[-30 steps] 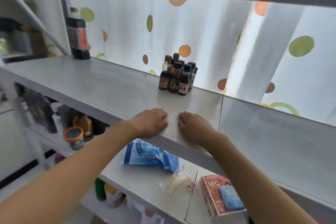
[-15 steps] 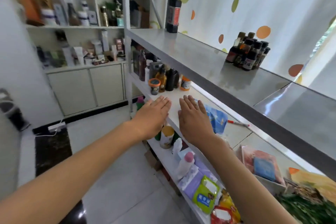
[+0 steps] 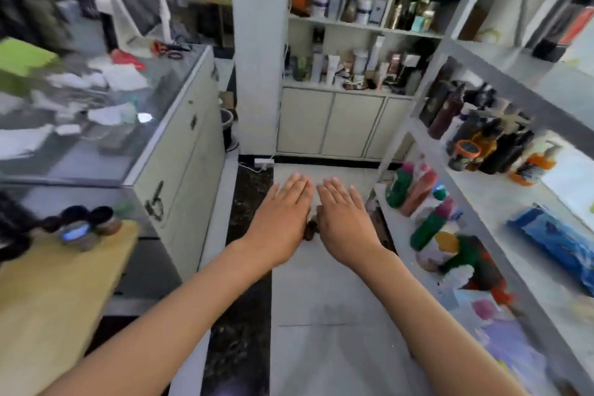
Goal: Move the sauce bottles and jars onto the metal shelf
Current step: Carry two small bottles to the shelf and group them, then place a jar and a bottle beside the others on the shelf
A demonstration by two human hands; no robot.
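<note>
A: Left hand and right hand side by side, palms down, fingers straight and nearly touching. Nothing in either grip. Hanging over the floor, between table and shelving.

B: And the jars?

A: Well off to the left of the left grip: a cluster of small dark jars on a yellow table, lids on, standing close together. Blurred, so no exact count.

B: Anything to the right?

A: Right of the right grip, the metal shelf unit, with dark sauce bottles and an orange-lidded jar crowded on the middle tier. Above them, the top tier, mostly bare in view.

B: How to take hold?

A: Probably glass, going by the look: rigid, breakable, fairly weighty for the size if full, perhaps slick. Best wrapped round the body below the lid, thumb opposite the fingers, not pinched by the lid alone. One per grip seems safest, since packed jars can knock together.

B: Risk?

A: Clinking neighbours on lifting out, or tipping a tall bottle when setting down beside others.
</note>
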